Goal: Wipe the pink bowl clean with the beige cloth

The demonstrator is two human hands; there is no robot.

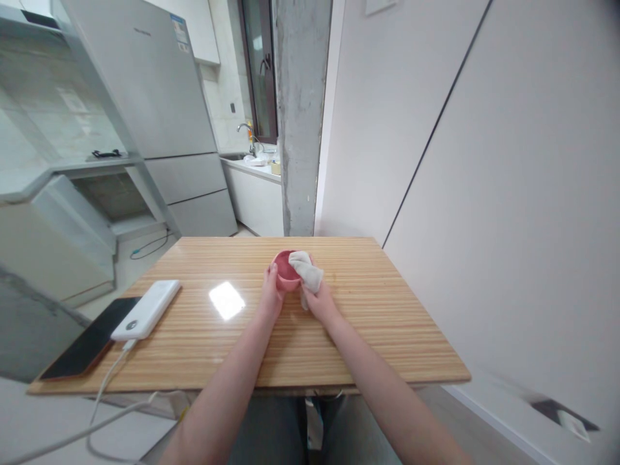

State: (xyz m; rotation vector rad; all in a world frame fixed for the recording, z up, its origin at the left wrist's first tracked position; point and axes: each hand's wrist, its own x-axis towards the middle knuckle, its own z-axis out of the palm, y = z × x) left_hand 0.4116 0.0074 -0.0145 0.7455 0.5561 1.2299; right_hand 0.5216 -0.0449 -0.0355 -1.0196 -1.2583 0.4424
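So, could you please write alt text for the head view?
The left hand holds a small pink bowl on a wooden table while the right hand presses a pale cloth over its rim. A white power bank and a dark phone lie at the table's left.

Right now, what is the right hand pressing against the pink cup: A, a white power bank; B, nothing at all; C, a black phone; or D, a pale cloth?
D: the right hand holds a pale cloth over the rim of the pink cup, which the left hand grips.
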